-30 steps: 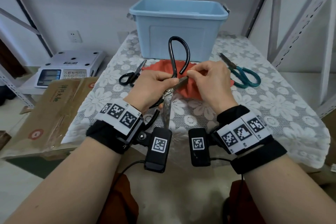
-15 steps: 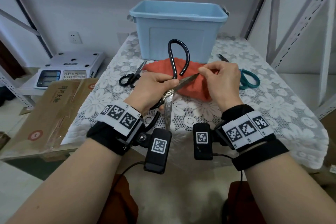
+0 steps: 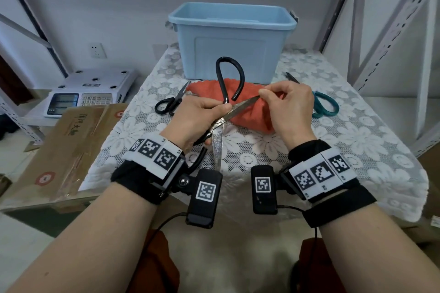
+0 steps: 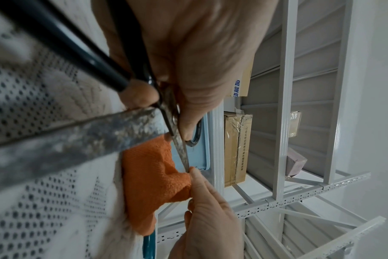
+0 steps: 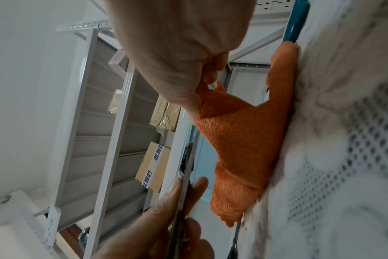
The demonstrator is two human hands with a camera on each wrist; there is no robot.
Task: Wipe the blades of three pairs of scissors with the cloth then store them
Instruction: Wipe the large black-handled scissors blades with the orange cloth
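My left hand grips large black-handled scissors near the pivot, above the table. Their tarnished blades stand spread apart, one pointing toward me, the other toward the right. My right hand pinches the orange cloth around the tip of that right-pointing blade. The rest of the cloth lies bunched on the lace tablecloth. Small black scissors lie to the left. Teal-handled scissors lie to the right, partly hidden by my right hand.
A light blue plastic bin stands open at the back of the table. A digital scale and a cardboard box sit off the left side. White metal shelving rises on the right.
My right hand has slid the cloth outward along the blade, from near the pivot to the tip. My left hand has kept its hold on the scissors.
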